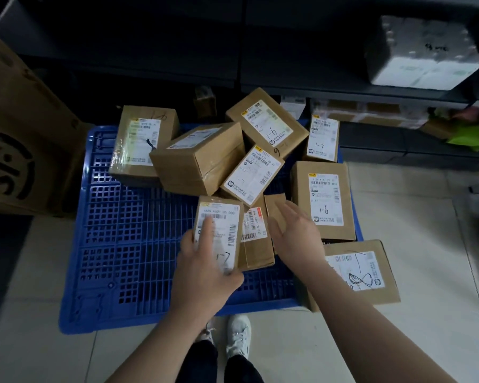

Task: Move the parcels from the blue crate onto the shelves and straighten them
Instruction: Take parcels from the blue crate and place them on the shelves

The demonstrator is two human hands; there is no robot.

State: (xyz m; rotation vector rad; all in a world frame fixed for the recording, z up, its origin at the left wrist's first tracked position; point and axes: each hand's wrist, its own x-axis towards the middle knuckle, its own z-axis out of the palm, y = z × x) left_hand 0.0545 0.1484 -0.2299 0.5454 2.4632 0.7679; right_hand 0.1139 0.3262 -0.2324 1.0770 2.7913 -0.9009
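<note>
– Pale floor tiles (398, 341) lie under us in a dim stockroom. What is nearest?
– Our white shoes (238, 338), toes near the front rim of the blue crate (138, 258), which sits flat on the floor. Both our bare forearms reach out over it.
– What are our hands doing?
– Our left hand (205, 269) holds the 1-7 parcel (227, 230) near the crate's middle, with one finger lying along its label and the rest wrapped round its edges. Our right hand (296, 236) holds nothing. Its fingers are straight and close together, hovering over a small plain box (274, 208) just beside the first parcel.
– How far along are we?
– Early, we judge. About ten brown parcels lie on the crate, and none is lifted clear yet. The 1-8 parcel (362, 272) overhangs the right rim close to us. A 1-6 parcel (324, 200) lies behind it, and a tumbled heap (202, 158) fills the far side. The crate's left half shows bare blue grid. Nearly all the carrying and all the straightening is still to do.
– And beyond the crate?
– A large printed carton (25, 134) stands at its left. Dark shelves (343, 91) run along the back. A white foam box (423, 51) sits on an upper one at the right, and blurred packages (371, 114) sit lower down.
</note>
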